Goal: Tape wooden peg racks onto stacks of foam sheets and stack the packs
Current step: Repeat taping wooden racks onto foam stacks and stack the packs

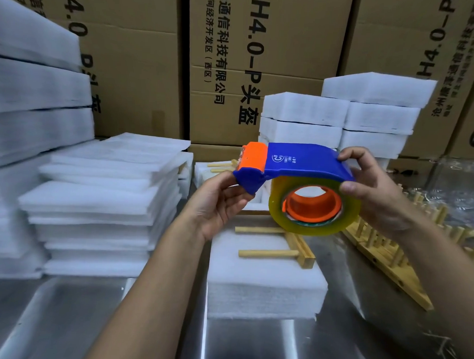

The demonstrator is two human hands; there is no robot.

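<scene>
I hold a blue and orange tape dispenser (301,162) with a clear yellowish tape roll (314,206) in the air above the table's middle. My left hand (219,203) grips its front end under the orange cutter. My right hand (375,189) holds the rear of the blue cover, thumb against the roll. Below the dispenser, a wooden peg rack (295,248) lies on a white foam sheet stack (264,287), pegs pointing left. The dispenser hides part of the rack.
Loose foam sheets (100,201) are piled at left, with taller foam stacks (37,91) behind. Finished packs (340,121) stand at the back right. More peg racks (389,254) lie at right on the metal table (64,321). Cardboard boxes (262,46) wall the back.
</scene>
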